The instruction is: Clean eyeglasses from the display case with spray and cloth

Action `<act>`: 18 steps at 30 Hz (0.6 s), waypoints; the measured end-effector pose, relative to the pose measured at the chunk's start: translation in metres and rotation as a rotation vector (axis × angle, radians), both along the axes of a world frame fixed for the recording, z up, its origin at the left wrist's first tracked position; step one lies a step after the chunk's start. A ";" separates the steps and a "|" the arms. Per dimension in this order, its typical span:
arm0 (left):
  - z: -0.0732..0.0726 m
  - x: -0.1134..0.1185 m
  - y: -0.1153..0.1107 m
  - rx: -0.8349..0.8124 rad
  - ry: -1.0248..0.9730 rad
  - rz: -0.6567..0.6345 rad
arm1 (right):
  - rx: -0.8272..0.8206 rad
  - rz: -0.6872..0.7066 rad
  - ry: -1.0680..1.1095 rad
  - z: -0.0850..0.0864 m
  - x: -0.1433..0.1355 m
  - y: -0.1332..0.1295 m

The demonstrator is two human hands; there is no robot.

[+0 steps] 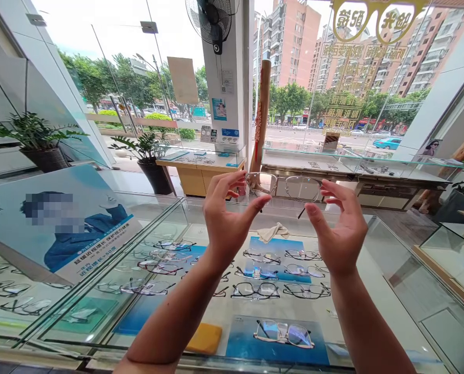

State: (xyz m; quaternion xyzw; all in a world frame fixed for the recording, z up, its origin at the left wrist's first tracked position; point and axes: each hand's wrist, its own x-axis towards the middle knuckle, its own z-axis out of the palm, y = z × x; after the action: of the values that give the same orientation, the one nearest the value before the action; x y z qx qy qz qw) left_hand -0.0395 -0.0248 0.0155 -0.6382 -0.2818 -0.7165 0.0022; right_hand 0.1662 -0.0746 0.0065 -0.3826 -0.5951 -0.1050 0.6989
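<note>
A pair of thin-framed eyeglasses is held up above the glass display case, its two lenses side by side. My left hand grips the left side of the frame between thumb and fingers. On the other side, my right hand pinches the frame near its right edge. Dark temple tips point down beside both thumbs. Beneath the hands, a crumpled beige cloth lies on the case. Several glasses are laid out in rows below, and another metal-framed pair rests on a blue mat near the front.
A poster box stands at the left on the glass counter. A yellow case lies near the front edge. Potted plants, further display counters, a wall fan and large windows are beyond.
</note>
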 end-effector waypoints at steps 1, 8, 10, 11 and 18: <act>0.000 0.000 0.000 -0.004 0.001 0.002 | -0.002 -0.004 0.001 0.000 0.000 0.000; 0.001 0.002 -0.003 -0.002 0.007 0.057 | -0.048 -0.005 0.012 0.001 0.000 -0.001; 0.000 0.003 -0.003 0.004 0.012 0.070 | -0.063 0.004 0.012 0.001 0.000 -0.002; 0.000 0.003 -0.003 0.006 0.012 0.074 | -0.068 0.006 0.010 0.002 0.000 -0.002; -0.003 0.004 0.001 0.033 -0.048 0.076 | -0.097 -0.021 -0.024 0.000 0.001 -0.001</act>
State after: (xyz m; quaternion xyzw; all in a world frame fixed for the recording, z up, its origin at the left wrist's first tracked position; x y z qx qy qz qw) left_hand -0.0358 -0.0241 0.0129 -0.6096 -0.2940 -0.7354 0.0335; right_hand 0.1673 -0.0752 0.0064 -0.4211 -0.6036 -0.0880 0.6713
